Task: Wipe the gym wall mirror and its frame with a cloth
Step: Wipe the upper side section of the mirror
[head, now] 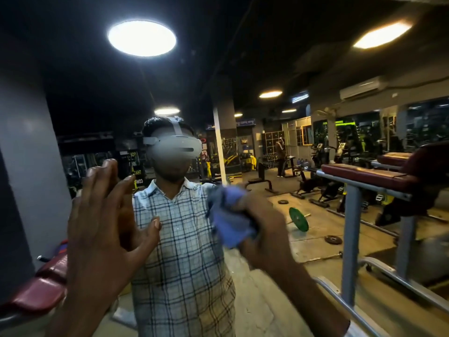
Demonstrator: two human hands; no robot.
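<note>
Most of the view is the wall mirror (267,166), straight ahead of both hands, showing the gym and the person's own reflection. Its frame cannot be made out, as the edges are dark or cut off. The left hand (102,227) is raised flat, fingers straight and slightly apart, fingertips seemingly at the glass. The right hand (264,224), blurred, curls its fingers round the bunched blue cloth (227,215), which sits between that hand and the glass, so the wiping falls to the right.
</note>
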